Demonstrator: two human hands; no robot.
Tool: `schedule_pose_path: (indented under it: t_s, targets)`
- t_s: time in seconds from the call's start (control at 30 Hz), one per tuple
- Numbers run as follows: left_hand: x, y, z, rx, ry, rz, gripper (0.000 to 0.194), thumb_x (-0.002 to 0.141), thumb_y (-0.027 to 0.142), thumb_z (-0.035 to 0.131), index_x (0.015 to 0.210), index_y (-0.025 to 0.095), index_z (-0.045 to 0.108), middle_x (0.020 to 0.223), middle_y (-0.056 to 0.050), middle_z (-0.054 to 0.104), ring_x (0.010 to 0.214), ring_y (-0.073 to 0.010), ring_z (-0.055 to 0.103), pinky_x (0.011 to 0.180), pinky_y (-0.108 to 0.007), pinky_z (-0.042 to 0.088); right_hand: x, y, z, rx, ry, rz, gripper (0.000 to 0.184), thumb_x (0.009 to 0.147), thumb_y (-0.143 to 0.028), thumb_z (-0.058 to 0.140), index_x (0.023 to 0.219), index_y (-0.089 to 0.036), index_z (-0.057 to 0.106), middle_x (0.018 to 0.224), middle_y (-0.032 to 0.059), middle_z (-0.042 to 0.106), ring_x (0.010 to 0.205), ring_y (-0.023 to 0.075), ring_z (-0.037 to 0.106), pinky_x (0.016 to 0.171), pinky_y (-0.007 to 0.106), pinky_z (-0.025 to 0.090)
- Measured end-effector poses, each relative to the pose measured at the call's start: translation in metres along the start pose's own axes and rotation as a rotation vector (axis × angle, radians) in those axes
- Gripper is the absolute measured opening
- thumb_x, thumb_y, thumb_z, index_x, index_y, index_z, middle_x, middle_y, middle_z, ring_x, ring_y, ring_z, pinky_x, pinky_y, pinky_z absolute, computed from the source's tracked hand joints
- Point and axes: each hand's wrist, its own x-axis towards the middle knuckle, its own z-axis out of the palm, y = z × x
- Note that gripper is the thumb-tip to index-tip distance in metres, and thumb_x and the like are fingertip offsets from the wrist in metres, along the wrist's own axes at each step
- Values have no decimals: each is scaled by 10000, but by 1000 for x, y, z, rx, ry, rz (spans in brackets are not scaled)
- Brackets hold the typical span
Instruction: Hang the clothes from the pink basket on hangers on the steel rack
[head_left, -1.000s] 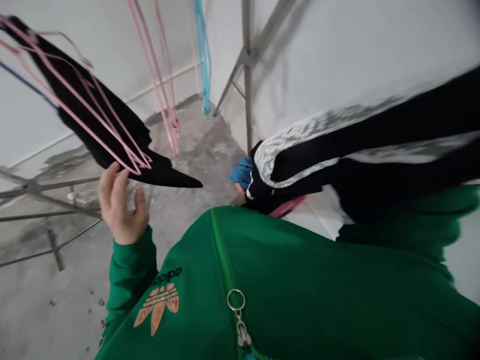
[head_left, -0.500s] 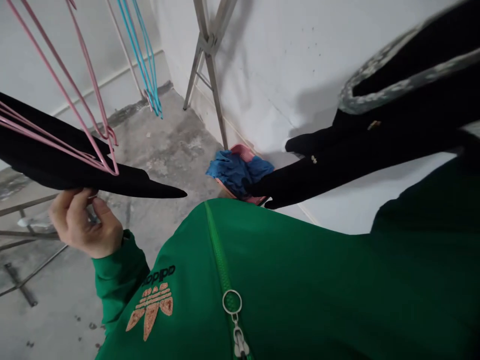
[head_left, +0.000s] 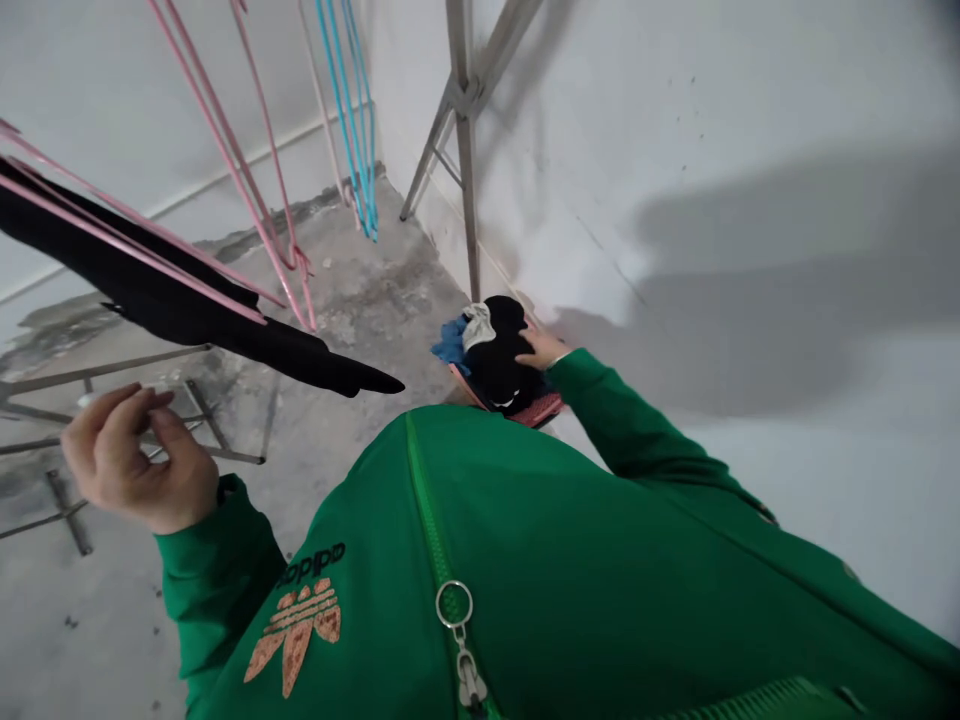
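My left hand is raised at the left with its fingers loosely curled and the thumb a little apart from them; nothing shows between them. Above it a black garment hangs alongside pink hangers, apart from the hand. My right hand reaches down to a pink basket by the wall. Its outstretched fingers touch a bundled black garment in the basket. A pale grey patterned trim lies at the bundle's far side, and a blue cloth pokes out beside it.
Blue hangers hang farther back. A metal folding stand leans its legs near the wall corner. Low metal rack legs stand at the left on the concrete floor. The white wall rises close on the right.
The black garment with grey trim has gone from the upper right down into the basket, my right hand coming to it. My left hand has parted from the hanging black garment.
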Motion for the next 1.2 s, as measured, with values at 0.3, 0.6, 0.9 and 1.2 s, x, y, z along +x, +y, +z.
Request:
schedule_pose_path:
  t_s: [0.3, 0.6, 0.9, 1.2]
  targets:
    - [75, -73, 16, -368, 95, -409, 678, 815, 594, 614, 1289, 123, 493, 1322, -159, 541, 1188, -207, 539, 1036, -389, 433, 14, -89, 62, -43, -320, -267, 374, 813, -155, 592, 1178, -91, 644, 1092, 165, 704, 978, 261, 702, 921, 389, 556]
    - [99, -43, 85, -481, -200, -432, 763, 660, 564, 780, 1256, 198, 475, 1172, -97, 580, 1172, -269, 556, 1030, -433, 424, 39, -196, 54, 161, -179, -695, 353, 835, -223, 531, 1172, -179, 627, 1067, 90, 722, 919, 194, 708, 871, 343, 579]
    - [63, -19, 56, 159, -96, -414, 267, 751, 333, 694, 793, 199, 466, 752, -46, 553, 801, -248, 598, 785, -365, 454, 29, -266, 65, 261, -202, -813, 273, 861, -210, 491, 1079, -163, 648, 958, 86, 733, 791, 182, 714, 799, 331, 582]
    - [-5, -45, -10, 516, -34, -136, 211, 841, 312, 550, 667, 222, 472, 639, -51, 488, 644, -217, 495, 696, -365, 371, 32, -265, 95, 200, -268, -820, 258, 852, -170, 497, 1060, -148, 647, 878, 82, 732, 756, 166, 703, 805, 316, 562]
